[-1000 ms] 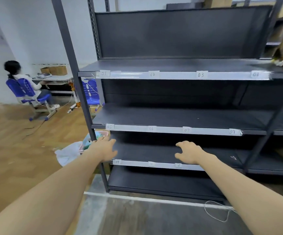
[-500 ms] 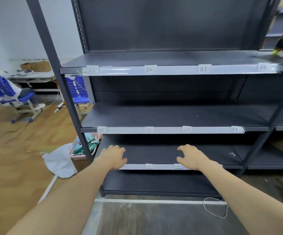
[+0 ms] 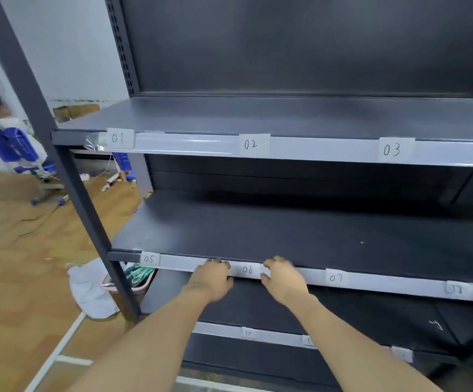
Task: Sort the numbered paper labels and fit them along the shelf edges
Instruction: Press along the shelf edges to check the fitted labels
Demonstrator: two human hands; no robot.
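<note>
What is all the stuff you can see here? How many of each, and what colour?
shelf rack: one, dark grey, middle and right
top strip, middle strip, bottom strip: three, whitish, one along each shelf edge
top labels: three, white, 01, 02, 03
middle labels: four, white, 05, 06, 07, end label blurred
bottom labels: at least two, white, one partly behind an arm
chairs: two, blue, far left
seated person: one, on the leftmost chair
cloth: one, white, on the floor
basket: one, pink, beside the cloth
left hand: grips middle strip, left of 06
right hand: grips middle strip, right of 06
</note>
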